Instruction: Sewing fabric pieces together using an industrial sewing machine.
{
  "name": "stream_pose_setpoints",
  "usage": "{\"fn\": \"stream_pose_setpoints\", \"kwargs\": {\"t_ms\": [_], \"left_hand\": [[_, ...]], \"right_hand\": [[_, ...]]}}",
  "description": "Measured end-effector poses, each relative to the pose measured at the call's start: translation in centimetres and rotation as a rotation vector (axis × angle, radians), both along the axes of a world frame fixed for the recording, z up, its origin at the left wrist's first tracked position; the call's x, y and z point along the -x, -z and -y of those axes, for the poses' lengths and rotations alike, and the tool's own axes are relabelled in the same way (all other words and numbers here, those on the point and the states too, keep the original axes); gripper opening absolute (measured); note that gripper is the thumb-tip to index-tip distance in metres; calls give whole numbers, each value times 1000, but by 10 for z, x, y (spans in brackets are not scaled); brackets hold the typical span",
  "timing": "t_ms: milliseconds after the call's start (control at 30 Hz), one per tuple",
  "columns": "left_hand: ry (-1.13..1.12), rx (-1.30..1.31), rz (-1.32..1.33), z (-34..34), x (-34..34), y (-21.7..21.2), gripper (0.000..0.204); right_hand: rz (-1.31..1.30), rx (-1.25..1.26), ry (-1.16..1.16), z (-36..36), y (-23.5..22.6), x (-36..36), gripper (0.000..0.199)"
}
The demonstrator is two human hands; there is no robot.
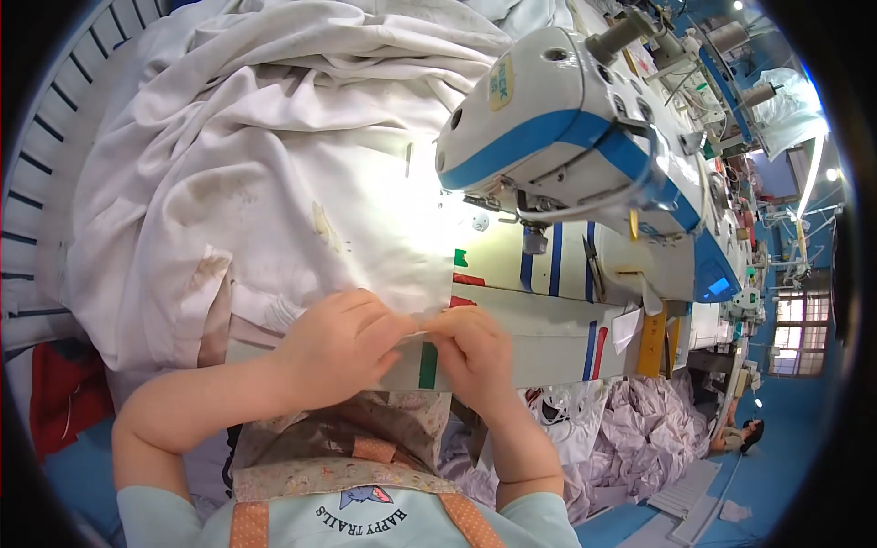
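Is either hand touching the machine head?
No, the left hand and right hand meet at the white fabric, apart from the machine head.

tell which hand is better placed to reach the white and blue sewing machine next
Probably the right hand: it is nearer the white and blue sewing machine, while the left hand is farther away. Both appear to pinch the edge of the creased white cloth.

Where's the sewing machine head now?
Head view, upper right of centre: the sewing machine head stands right of the heaped white fabric, beyond the right hand.
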State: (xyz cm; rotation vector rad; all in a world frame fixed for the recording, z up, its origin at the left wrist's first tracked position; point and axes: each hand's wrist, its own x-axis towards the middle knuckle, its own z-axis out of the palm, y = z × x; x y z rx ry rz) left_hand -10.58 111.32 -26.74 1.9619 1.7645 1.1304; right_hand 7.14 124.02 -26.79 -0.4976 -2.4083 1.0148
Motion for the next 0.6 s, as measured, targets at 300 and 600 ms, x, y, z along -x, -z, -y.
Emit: {"fn": "stream_pose_setpoints", "kwargs": {"t_ms": [300, 600], "left_hand": [[-69, -184, -165, -2, -12, 4, 23], [-57, -212, -261, 4, -16, 8, 13]], "right_hand": [[23, 17, 46, 4, -1, -5, 19], [-159, -295, -106, 0, -6, -16, 30]]}}
